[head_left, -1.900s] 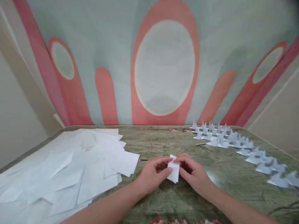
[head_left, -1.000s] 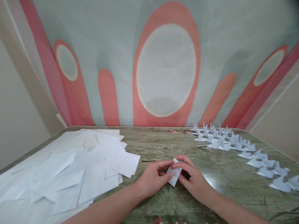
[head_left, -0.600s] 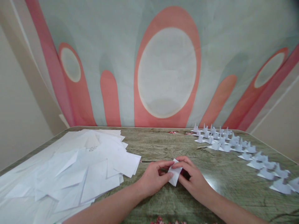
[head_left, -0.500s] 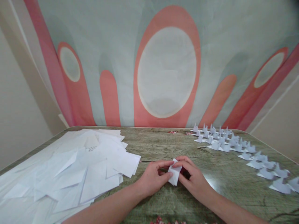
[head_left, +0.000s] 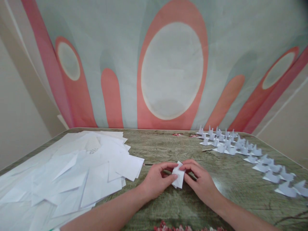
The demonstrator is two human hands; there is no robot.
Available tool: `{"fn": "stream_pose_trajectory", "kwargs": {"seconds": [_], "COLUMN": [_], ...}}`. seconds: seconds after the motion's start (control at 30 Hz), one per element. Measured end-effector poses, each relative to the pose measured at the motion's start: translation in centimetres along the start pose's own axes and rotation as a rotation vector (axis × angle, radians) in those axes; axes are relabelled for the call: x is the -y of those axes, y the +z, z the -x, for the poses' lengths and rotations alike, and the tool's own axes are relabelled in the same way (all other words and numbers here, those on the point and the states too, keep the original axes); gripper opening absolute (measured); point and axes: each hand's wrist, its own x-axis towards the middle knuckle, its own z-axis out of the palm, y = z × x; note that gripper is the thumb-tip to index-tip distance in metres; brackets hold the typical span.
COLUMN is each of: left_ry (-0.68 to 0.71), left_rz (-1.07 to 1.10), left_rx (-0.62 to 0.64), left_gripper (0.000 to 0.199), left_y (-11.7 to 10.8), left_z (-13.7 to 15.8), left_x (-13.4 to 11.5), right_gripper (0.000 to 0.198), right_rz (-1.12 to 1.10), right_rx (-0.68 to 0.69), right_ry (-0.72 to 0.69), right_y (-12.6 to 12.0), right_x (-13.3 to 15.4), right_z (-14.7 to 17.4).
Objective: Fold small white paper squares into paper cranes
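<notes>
A small folded piece of white paper (head_left: 178,178) is held just above the table, between both hands. My left hand (head_left: 158,178) pinches its left side, thumb in front and fingers behind. On the right, the fingers of my right hand (head_left: 198,178) are closed on the upper right edge of the same paper. Part of the paper is covered by the fingers, so the exact fold cannot be made out.
A large spread pile of white paper sheets (head_left: 98,183) covers the table's left side. Several folded white paper figures (head_left: 245,150) stand in rows along the right. The wood-grain table (head_left: 149,144) meets a patterned backdrop (head_left: 130,48).
The view has tilted down a little. Both hands keep hold of the folded paper, which has turned slightly; the right fingers have shifted a little along its edge.
</notes>
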Motion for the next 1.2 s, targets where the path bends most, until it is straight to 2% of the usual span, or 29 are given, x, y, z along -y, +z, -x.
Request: {"fn": "stream_pose_trajectory", "kwargs": {"seconds": [0.37,0.63,0.8,0.9,1.2], "left_ry": [0.073,0.028,-0.091,-0.125,-0.059], "left_rz": [-0.068,0.028,0.112,0.122,0.066], "left_rx": [-0.028,-0.070,0.000,0.000,-0.037], "left_gripper": [0.024,0.025,0.037,0.040,0.031], "left_y": [-0.2,-0.1,0.1,0.1,0.0], "left_z": [0.1,0.1,0.2,0.2,0.1], "left_x": [-0.7,-0.5,-0.8,-0.6,0.2], "right_gripper": [0.017,0.014,0.014,0.013,0.013], "right_rz": [0.014,-0.014,-0.007,-0.014,-0.028], "right_rx": [-0.003,-0.008,-0.023,-0.015,0.019], "right_ry": [-0.050,-0.074,-0.064,-0.064,-0.093], "right_y": [-0.2,-0.2,-0.1,-0.1,-0.1], "right_x": [0.1,0.6,0.4,0.3,0.5], "right_z": [0.0,0.2,0.1,0.1,0.2]}}
